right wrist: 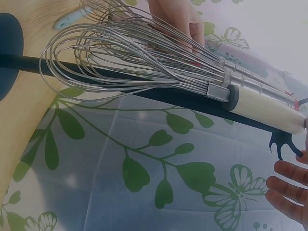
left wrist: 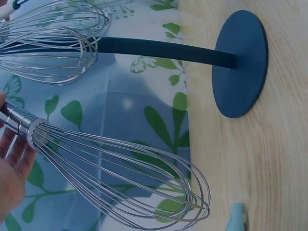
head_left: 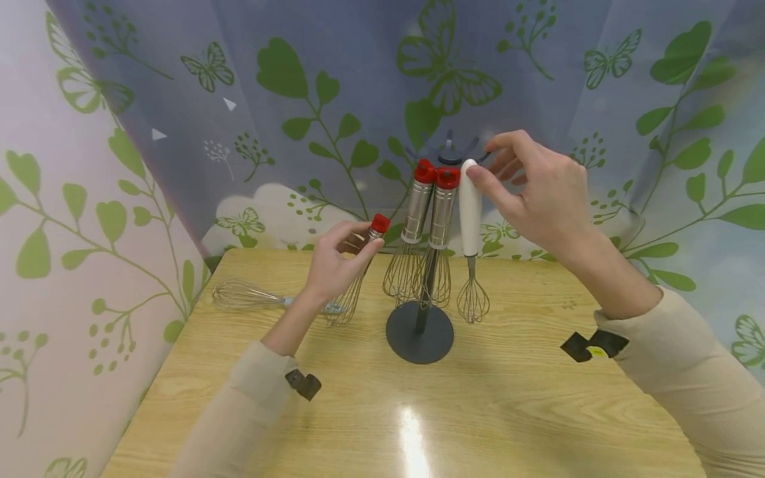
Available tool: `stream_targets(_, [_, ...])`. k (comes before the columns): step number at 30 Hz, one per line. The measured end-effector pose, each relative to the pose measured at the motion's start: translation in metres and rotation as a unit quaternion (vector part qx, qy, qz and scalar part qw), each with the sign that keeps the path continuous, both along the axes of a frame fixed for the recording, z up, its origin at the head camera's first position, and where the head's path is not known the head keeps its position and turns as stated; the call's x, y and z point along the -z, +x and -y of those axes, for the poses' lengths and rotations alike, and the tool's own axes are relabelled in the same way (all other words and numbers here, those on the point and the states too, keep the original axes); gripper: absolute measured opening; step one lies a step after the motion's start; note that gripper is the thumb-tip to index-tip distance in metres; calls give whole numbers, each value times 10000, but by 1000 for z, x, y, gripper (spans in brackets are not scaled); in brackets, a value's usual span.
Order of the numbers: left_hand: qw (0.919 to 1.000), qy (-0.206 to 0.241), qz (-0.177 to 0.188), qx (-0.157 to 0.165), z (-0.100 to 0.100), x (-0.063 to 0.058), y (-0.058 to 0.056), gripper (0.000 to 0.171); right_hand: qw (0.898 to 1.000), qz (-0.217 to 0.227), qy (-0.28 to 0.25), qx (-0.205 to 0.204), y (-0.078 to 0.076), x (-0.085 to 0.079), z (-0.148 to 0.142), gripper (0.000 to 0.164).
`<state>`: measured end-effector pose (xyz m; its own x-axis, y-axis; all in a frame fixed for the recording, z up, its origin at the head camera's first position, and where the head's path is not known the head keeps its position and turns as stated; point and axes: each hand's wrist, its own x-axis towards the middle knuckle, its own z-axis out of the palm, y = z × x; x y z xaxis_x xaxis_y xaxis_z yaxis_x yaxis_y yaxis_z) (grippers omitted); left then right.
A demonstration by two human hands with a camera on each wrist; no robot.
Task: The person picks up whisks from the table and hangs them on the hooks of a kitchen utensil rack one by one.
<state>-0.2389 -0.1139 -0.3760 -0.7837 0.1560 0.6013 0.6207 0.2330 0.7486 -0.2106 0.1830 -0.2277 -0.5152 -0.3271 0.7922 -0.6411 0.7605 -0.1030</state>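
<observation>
My left hand (head_left: 342,260) holds a whisk by its steel handle, just below the red cap (head_left: 380,224). Its wire loops (left wrist: 125,173) point down and stay off the table. Two more red-capped whisks, one with its steel handle (head_left: 442,212) in front, hang on a dark stand (head_left: 420,335). Beside them a white-handled whisk (head_left: 470,212) hangs upright at the stand's right. The right hand (head_left: 546,189) is at the top of that white handle, thumb tip against it. Its other fingers (right wrist: 288,187) extend near a stand hook (right wrist: 284,142), apart from the handle.
Another whisk (head_left: 245,295) with a light blue handle lies on the wooden table (head_left: 508,411) at the left, partly behind my left wrist. Patterned cloth (head_left: 358,79) hangs right behind the table's far edge.
</observation>
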Motion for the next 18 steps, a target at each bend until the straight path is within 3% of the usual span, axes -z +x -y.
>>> stream_targets(18, [9991,-69,-177,375,-4,-35,-2,28,10000,54,6,0,-1,-1,1,77])
